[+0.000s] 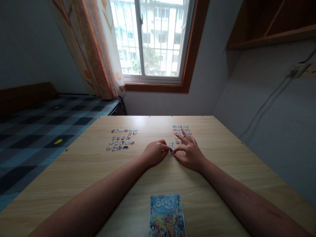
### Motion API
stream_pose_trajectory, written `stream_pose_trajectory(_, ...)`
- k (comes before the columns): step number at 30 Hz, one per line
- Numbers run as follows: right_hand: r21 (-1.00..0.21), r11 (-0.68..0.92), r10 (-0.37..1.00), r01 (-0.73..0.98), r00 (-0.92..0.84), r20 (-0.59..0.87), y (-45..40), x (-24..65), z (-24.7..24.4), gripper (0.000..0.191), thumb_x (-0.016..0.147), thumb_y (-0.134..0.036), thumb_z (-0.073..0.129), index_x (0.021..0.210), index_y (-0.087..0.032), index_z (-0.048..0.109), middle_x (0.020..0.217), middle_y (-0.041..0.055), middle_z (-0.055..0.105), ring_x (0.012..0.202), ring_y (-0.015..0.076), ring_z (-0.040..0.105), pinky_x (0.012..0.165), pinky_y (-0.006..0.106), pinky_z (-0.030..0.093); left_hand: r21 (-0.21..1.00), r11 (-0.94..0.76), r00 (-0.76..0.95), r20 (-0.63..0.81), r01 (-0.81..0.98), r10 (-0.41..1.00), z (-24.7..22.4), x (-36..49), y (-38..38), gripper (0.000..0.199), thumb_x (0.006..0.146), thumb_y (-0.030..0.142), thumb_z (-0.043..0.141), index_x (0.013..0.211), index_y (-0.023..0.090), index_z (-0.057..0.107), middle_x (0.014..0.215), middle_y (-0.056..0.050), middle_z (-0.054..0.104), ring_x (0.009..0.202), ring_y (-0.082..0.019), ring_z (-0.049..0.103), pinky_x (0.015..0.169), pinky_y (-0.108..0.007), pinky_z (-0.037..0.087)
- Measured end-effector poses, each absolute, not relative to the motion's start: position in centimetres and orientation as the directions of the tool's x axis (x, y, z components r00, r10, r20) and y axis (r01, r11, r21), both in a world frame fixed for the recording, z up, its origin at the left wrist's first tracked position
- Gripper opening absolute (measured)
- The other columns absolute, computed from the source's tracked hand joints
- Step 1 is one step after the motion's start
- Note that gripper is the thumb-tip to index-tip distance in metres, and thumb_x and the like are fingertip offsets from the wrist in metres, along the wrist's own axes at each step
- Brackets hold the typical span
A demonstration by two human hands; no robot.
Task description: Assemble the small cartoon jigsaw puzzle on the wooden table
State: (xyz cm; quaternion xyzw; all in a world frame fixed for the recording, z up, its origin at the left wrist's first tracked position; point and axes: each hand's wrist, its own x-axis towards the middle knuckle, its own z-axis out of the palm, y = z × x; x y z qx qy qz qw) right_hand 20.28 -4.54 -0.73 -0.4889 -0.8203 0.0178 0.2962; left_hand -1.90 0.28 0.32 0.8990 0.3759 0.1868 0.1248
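Note:
Both hands meet at a small joined strip of jigsaw puzzle pieces (171, 144) near the middle of the table. My left hand (155, 152) is closed, its fingertips pressed on the strip's left side. From the right, my right hand (190, 152) pinches a jigsaw puzzle piece (173, 154) at the strip's near end between thumb and index finger, its other fingers spread. Loose puzzle pieces (180, 126) lie in rows just beyond my right hand, which partly covers them. More loose pieces (120, 143) lie in rows to the left.
A Bluey picture card or box (168, 215) lies on the wooden table (128, 191) close to me, between my forearms. A bed with a checked cover (61, 131) stands at the left. Beyond the table are a wall and a barred window (160, 42) with a curtain (91, 49).

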Motion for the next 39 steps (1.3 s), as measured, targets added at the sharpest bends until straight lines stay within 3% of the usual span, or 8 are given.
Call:
stream_pose_trajectory(11, -0.319, 0.53, 0.804, 0.786, -0.347, 0.482, -4.38, 20.28, -0.84, 0.006, 0.082, -0.028, 0.074, 0.087, -0.029, 0.078, 0.155, 0.006, 0.048, 0.152, 0.0374, 0.027, 0.115, 0.07, 0.024, 0.363, -0.683, 0.643, 0.245, 0.633, 0.726, 0.3, -1.82, 0.19, 0.028, 0.091, 0.024, 0.059, 0.106, 0.034, 0.082, 0.098, -0.003, 0.072, 0.082, -0.017, 0.068, 0.078, -0.028, 0.052)
stream_pose_trajectory(18, -0.288, 0.567, 0.781, 0.772, -0.391, 0.488, -4.48, 20.22, -0.69, 0.009, 0.082, -0.024, 0.073, 0.085, -0.03, 0.079, 0.151, 0.0046, 0.053, 0.15, 0.0373, 0.032, 0.115, 0.069, 0.025, 0.316, -0.708, 0.655, 0.271, 0.631, 0.705, 0.61, -1.76, -0.11, 0.03, 0.09, 0.02, 0.058, 0.103, 0.035, 0.081, 0.13, -0.001, 0.07, 0.102, -0.022, 0.071, 0.092, -0.035, 0.054)
stream_pose_trajectory(24, -0.257, 0.578, 0.766, 0.774, -0.405, 0.5, -4.43, 20.26, -0.74, 0.007, 0.083, -0.026, 0.073, 0.085, -0.029, 0.078, 0.149, 0.0051, 0.055, 0.149, 0.0371, 0.033, 0.115, 0.068, 0.026, 0.348, -0.734, 0.686, 0.273, 0.583, 0.674, 0.65, -1.64, 0.03, 0.032, 0.09, 0.017, 0.055, 0.103, 0.032, 0.08, 0.119, 0.001, 0.076, 0.104, -0.021, 0.071, 0.091, -0.033, 0.054)
stream_pose_trajectory(39, -0.264, 0.596, 0.753, 0.758, -0.413, 0.512, -4.11, 20.36, -1.18, 0.011, 0.084, -0.027, 0.071, 0.089, -0.03, 0.08, 0.145, 0.0045, 0.059, 0.146, 0.0379, 0.039, 0.114, 0.066, 0.03, 0.303, -0.768, 0.71, 0.296, 0.565, 0.639, 0.62, -1.64, 0.1, 0.033, 0.089, 0.016, 0.054, 0.105, 0.033, 0.078, 0.12, 0.003, 0.075, 0.103, -0.019, 0.072, 0.087, -0.031, 0.055)
